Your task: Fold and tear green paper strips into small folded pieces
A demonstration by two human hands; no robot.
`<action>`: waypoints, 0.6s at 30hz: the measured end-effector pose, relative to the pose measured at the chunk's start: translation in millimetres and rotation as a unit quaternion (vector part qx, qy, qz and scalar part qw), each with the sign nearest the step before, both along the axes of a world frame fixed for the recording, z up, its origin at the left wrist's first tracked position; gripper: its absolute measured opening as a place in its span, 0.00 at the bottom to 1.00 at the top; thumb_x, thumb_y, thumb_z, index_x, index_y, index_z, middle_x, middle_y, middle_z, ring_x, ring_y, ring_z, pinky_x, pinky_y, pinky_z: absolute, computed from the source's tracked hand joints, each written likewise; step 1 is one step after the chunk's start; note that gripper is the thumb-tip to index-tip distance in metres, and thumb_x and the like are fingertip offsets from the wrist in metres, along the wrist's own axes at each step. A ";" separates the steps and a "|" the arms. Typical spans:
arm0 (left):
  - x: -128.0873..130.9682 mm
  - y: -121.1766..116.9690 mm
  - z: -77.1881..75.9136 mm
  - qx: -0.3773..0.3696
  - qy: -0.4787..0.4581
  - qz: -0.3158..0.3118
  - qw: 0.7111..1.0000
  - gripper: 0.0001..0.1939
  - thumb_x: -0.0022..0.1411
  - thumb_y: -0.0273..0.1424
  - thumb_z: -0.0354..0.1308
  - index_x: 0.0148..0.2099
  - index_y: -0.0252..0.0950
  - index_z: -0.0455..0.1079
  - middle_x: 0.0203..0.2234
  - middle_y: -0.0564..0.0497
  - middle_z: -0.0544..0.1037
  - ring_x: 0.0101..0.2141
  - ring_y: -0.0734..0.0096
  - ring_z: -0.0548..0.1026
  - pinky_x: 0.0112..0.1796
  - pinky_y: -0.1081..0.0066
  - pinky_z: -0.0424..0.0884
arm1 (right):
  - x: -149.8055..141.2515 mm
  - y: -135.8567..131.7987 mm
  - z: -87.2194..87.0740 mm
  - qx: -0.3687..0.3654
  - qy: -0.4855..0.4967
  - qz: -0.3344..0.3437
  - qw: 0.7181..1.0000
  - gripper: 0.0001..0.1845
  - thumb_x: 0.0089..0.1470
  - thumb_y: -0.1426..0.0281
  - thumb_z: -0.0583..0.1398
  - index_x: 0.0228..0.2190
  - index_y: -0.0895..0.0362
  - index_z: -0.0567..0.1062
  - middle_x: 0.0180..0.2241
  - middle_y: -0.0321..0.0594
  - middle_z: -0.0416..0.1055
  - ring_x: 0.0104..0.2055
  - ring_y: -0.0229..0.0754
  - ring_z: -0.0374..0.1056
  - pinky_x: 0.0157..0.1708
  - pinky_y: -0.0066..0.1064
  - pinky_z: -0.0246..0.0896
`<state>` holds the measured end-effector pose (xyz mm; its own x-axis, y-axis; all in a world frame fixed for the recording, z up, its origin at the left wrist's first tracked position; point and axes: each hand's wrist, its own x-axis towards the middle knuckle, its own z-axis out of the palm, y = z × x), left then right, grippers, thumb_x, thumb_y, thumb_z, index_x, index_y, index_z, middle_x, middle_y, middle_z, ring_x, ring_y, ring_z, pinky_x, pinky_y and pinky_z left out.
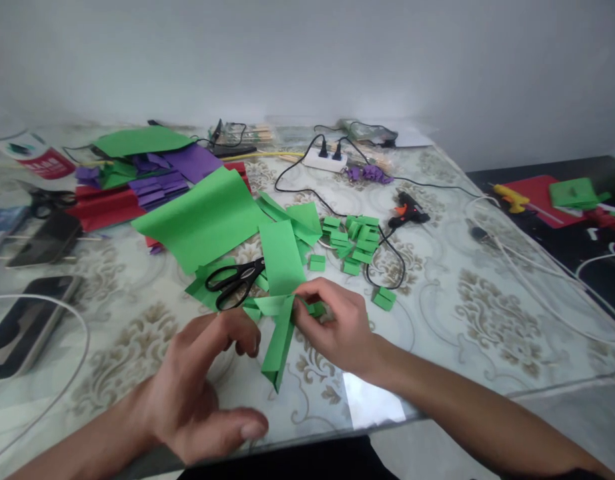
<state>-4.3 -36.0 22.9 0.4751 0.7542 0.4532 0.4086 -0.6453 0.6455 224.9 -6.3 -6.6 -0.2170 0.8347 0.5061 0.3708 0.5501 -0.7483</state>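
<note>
My right hand (337,323) pinches a folded green paper strip (278,343) near its upper end, between thumb and forefinger. The strip hangs at a slant above the table, its lower end showing a crease. My left hand (202,380) is beside it on the left, thumb and fingers apart, with nothing between them. Just beyond the hands lie black-handled scissors (232,283) and a flat green paper piece (281,253). Several small folded green paper pieces (355,240) are heaped to the right of these, with a single one (384,298) lying nearer.
A large green sheet (207,220) covers part of the red and purple paper (160,190) at the left. Phones (30,327) lie far left near a paper cup (40,160). A black glue gun (409,210) and a power strip (325,160) with cords stand toward the back.
</note>
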 end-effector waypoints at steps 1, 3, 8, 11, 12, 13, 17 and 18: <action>1.9 -1.7 2.6 -0.003 0.004 -0.001 1.000 0.22 0.67 0.55 0.56 0.45 0.41 0.64 0.30 0.49 0.74 0.27 0.63 0.75 0.27 0.64 0.73 | 0.7 0.4 0.5 0.013 0.000 -0.011 1.000 0.03 0.63 0.74 0.61 0.37 0.55 0.75 0.31 0.38 0.77 0.32 0.39 0.74 0.32 0.29 0.69; 7.3 -3.2 7.4 -0.015 0.025 0.004 1.000 0.19 0.65 0.45 0.64 0.48 0.40 0.63 0.32 0.50 0.75 0.28 0.65 0.75 0.28 0.65 0.74 | 2.2 1.4 0.3 0.036 0.002 -0.024 0.999 0.03 0.63 0.74 0.61 0.37 0.55 0.75 0.31 0.39 0.77 0.32 0.39 0.74 0.33 0.30 0.70; 26.2 2.7 15.2 -0.013 0.069 0.080 0.994 0.12 0.63 0.23 0.56 0.47 0.40 0.60 0.30 0.55 0.73 0.26 0.72 0.73 0.26 0.73 0.72 | 4.0 5.1 -5.6 0.042 0.005 -0.035 0.998 0.02 0.64 0.74 0.62 0.39 0.55 0.76 0.33 0.40 0.80 0.34 0.40 0.77 0.36 0.30 0.73; 37.2 10.2 18.6 -0.005 0.092 0.087 0.992 0.12 0.62 0.22 0.53 0.46 0.40 0.59 0.26 0.58 0.71 0.22 0.73 0.72 0.23 0.75 0.68 | 5.0 9.1 -8.2 0.032 0.030 -0.046 0.998 0.05 0.64 0.73 0.62 0.42 0.55 0.77 0.35 0.39 0.81 0.35 0.40 0.79 0.37 0.30 0.75; 40.8 13.0 19.6 0.002 0.097 0.086 0.992 0.13 0.61 0.22 0.53 0.46 0.40 0.58 0.25 0.59 0.70 0.20 0.73 0.71 0.22 0.75 0.67 | 5.6 10.6 -8.4 0.028 0.038 -0.045 0.998 0.07 0.64 0.73 0.62 0.44 0.54 0.77 0.36 0.39 0.82 0.35 0.40 0.79 0.38 0.30 0.76; 44.3 15.7 20.4 0.014 0.103 0.086 0.991 0.13 0.61 0.22 0.53 0.46 0.40 0.58 0.24 0.60 0.69 0.19 0.73 0.70 0.22 0.75 0.66 | 6.5 12.1 -8.3 0.030 0.041 -0.043 0.998 0.09 0.64 0.73 0.62 0.46 0.54 0.77 0.37 0.39 0.82 0.36 0.40 0.80 0.39 0.31 0.77; 57.8 24.3 20.7 0.047 0.130 0.097 0.986 0.12 0.61 0.24 0.52 0.46 0.41 0.58 0.20 0.62 0.65 0.17 0.71 0.70 0.22 0.73 0.64 | 11.5 18.7 -6.2 0.070 0.020 -0.033 0.997 0.11 0.67 0.73 0.60 0.48 0.52 0.78 0.43 0.42 0.83 0.41 0.42 0.80 0.44 0.34 0.77; 60.4 25.5 19.9 0.052 0.135 0.101 0.984 0.11 0.61 0.23 0.52 0.45 0.41 0.58 0.19 0.63 0.64 0.17 0.71 0.70 0.21 0.73 0.63 | 12.8 20.3 -5.7 0.081 0.015 -0.029 0.996 0.11 0.67 0.74 0.60 0.48 0.52 0.78 0.43 0.42 0.83 0.42 0.43 0.80 0.44 0.35 0.77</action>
